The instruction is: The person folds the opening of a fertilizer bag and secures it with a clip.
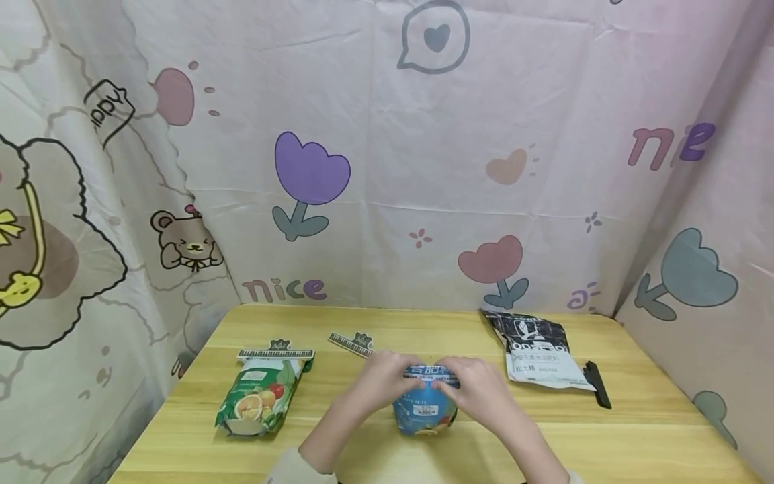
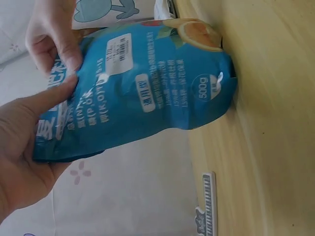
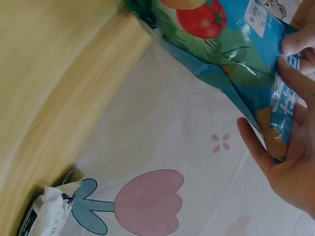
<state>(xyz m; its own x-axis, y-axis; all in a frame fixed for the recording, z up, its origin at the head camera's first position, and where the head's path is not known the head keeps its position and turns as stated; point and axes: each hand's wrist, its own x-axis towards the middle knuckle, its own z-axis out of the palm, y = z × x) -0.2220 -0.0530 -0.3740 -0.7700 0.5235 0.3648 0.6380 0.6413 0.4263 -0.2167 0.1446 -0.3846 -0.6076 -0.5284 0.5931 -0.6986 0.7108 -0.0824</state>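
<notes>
A blue plastic fertilizer bag (image 1: 423, 411) with fruit pictures and a white label stands upright on the table in front of me. My left hand (image 1: 385, 380) grips the left part of its top edge, thumb on the near face and fingers behind. On the other side, my right hand (image 1: 478, 384) pinches the right part of the same edge, and both thumbs almost meet at the middle. The right wrist view shows the top of the bag (image 3: 246, 54) as a folded band under the right hand (image 3: 295, 162). Behind the left hand lies a loose piano-key-patterned bag clip (image 1: 352, 344).
On the left lies a green bag with fruit pictures (image 1: 260, 396), its top closed by a similar piano-key clip (image 1: 276, 354). A black and white bag (image 1: 538, 356) lies at the back right, with a black clip (image 1: 597, 384) at its end. A printed curtain (image 1: 387, 255) surrounds the table.
</notes>
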